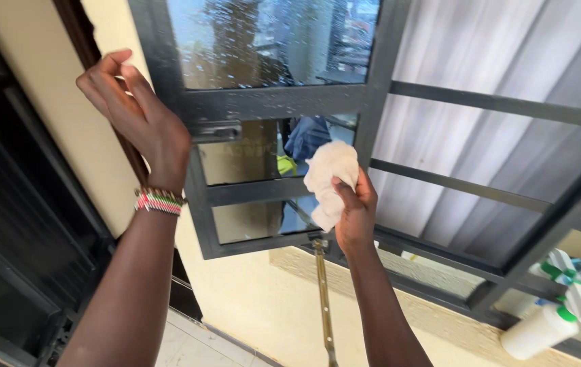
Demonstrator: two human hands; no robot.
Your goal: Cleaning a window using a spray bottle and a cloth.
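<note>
Two hands up, your right hand (355, 214) pinching a crumpled white cloth (329, 180) against the window frame (249, 192), cloth's long axis near upright, your left hand (137, 115) gripping the frame's outer edge, fingers curled.

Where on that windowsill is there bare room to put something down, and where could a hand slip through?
The sill is bare between the brass window stay and the white spray bottle. Gaps between the grille bars right of the right hand look open. It is crowded at the open sash, which the left hand grips while the cloth presses the glass.
</note>
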